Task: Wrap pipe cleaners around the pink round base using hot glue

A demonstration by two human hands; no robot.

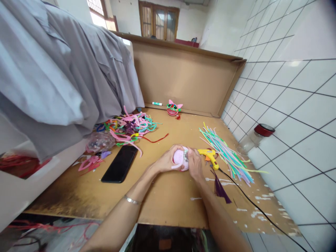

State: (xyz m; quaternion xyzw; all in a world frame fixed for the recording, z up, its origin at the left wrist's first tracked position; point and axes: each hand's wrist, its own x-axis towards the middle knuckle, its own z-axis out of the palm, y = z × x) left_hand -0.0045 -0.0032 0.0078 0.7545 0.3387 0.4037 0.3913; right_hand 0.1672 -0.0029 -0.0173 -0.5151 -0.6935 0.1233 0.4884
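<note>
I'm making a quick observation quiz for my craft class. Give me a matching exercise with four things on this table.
1. glue gun
2. smartphone
3. tassel
4. round coiled craft piece

A. dark purple
B. between the left hand and right hand
C. yellow body
D. flat, dark screen

Pairs: 1-C, 2-D, 3-A, 4-B

Table (168,206) brown, white streaks (262,214) near front right corner. Phone (120,164), tangled pipe cleaners (136,123) toward left edge. Glue gun (214,162), straight pipe cleaners (231,155) toward right edge. Pink-eared figure (172,109) near far edge.
</note>
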